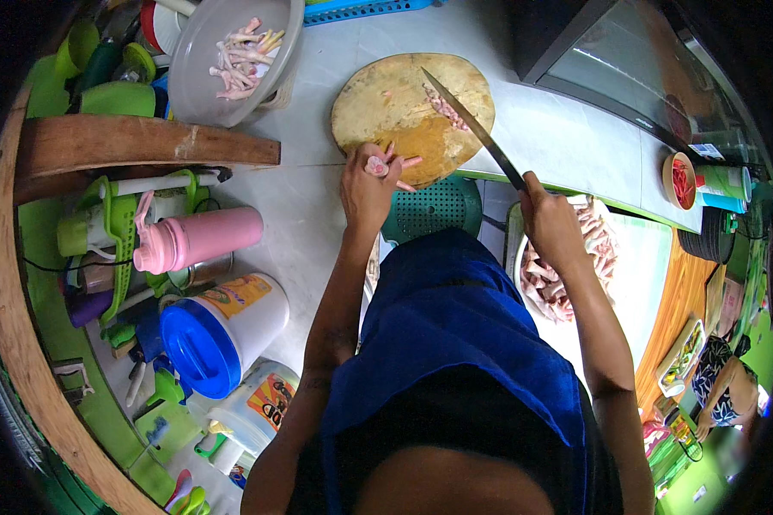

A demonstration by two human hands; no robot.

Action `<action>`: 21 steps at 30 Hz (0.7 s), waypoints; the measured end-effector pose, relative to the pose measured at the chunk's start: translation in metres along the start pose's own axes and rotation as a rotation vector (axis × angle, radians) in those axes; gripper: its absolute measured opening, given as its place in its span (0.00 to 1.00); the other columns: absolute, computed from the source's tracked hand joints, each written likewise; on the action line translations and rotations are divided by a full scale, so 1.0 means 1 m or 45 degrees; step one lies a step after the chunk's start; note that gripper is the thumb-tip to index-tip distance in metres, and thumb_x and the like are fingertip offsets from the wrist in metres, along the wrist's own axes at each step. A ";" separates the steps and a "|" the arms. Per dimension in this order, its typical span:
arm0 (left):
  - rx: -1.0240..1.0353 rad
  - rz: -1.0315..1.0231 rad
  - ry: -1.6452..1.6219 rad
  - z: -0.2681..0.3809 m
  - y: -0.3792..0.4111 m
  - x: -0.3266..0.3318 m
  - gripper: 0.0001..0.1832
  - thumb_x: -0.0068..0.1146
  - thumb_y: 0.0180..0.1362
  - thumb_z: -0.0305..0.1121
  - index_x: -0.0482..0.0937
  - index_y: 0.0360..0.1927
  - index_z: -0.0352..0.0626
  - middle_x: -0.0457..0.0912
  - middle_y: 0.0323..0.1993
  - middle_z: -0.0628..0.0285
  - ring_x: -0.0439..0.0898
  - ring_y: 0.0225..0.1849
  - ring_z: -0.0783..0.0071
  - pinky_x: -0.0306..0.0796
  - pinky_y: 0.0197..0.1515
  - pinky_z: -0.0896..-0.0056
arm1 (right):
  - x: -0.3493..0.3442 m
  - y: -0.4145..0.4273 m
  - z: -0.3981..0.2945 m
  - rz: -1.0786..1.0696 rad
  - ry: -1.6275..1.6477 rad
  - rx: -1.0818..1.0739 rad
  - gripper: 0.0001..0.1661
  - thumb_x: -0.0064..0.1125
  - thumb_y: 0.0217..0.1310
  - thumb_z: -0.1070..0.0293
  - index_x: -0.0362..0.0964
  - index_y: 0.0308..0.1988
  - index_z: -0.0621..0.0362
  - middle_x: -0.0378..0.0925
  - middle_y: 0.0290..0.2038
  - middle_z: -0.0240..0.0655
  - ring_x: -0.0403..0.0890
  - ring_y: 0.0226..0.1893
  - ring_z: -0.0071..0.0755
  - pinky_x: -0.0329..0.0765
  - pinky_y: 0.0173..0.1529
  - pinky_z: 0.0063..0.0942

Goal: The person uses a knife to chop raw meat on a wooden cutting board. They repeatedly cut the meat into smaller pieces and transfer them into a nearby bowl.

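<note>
My left hand (369, 187) grips a raw chicken foot (377, 167) at the near left edge of a round wooden chopping board (373, 96). Its cut end faces up and its toes spread over the board. In my right hand (547, 215) is the handle of a long kitchen knife (477, 125). The blade slants up and left across the board's right side, its tip near the far edge. Beside the blade lies a small row of cut pinkish pieces (444, 108), partly covered by it.
A grey plastic basin (193, 84) with several chicken feet stands at the back left. More feet (599, 238) fill a container by my right forearm. A pink bottle (212, 238) and a blue-lidded tub (200, 347) are on the left. A green perforated stool (431, 209) stands below the counter; another person (725, 383) is far right.
</note>
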State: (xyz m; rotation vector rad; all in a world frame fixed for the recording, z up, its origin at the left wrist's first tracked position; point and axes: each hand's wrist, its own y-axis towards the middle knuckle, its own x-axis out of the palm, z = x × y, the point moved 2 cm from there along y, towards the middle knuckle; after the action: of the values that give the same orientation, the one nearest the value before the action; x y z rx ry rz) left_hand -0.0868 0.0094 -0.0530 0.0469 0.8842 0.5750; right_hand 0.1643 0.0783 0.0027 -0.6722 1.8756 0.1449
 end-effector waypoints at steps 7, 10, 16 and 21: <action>-0.409 -0.270 -0.528 -0.003 0.018 0.030 0.07 0.59 0.50 0.29 0.74 0.26 0.37 0.81 0.23 0.54 0.81 0.19 0.61 0.72 0.24 0.66 | 0.021 -0.016 0.000 -0.047 0.020 -0.036 0.14 0.45 0.62 0.65 0.64 0.47 0.57 0.73 0.18 0.54 0.76 0.22 0.60 0.73 0.28 0.52; -0.402 -0.380 -0.491 0.003 0.029 0.032 0.06 0.57 0.52 0.25 0.74 0.29 0.33 0.80 0.23 0.56 0.82 0.20 0.63 0.67 0.15 0.72 | 0.029 -0.020 0.003 -0.014 0.024 -0.075 0.13 0.45 0.62 0.65 0.64 0.46 0.57 0.73 0.17 0.53 0.76 0.20 0.59 0.73 0.27 0.52; -0.269 -0.327 -0.378 -0.005 0.028 0.041 0.04 0.57 0.52 0.24 0.76 0.26 0.33 0.80 0.17 0.56 0.82 0.19 0.66 0.65 0.11 0.73 | 0.026 -0.031 -0.008 -0.014 0.032 -0.067 0.09 0.45 0.62 0.65 0.63 0.41 0.57 0.72 0.15 0.53 0.76 0.19 0.59 0.72 0.25 0.51; -0.283 -0.285 -0.422 0.001 0.027 0.042 0.04 0.58 0.50 0.24 0.78 0.24 0.33 0.79 0.18 0.54 0.82 0.20 0.63 0.69 0.17 0.70 | 0.026 -0.034 -0.011 -0.014 0.036 -0.063 0.09 0.46 0.62 0.65 0.63 0.40 0.57 0.71 0.15 0.52 0.76 0.19 0.59 0.72 0.24 0.51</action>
State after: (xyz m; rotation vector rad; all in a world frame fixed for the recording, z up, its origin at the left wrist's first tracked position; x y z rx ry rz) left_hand -0.0778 0.0533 -0.0752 -0.1529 0.4914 0.4363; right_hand 0.1664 0.0360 -0.0086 -0.7213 1.9003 0.1762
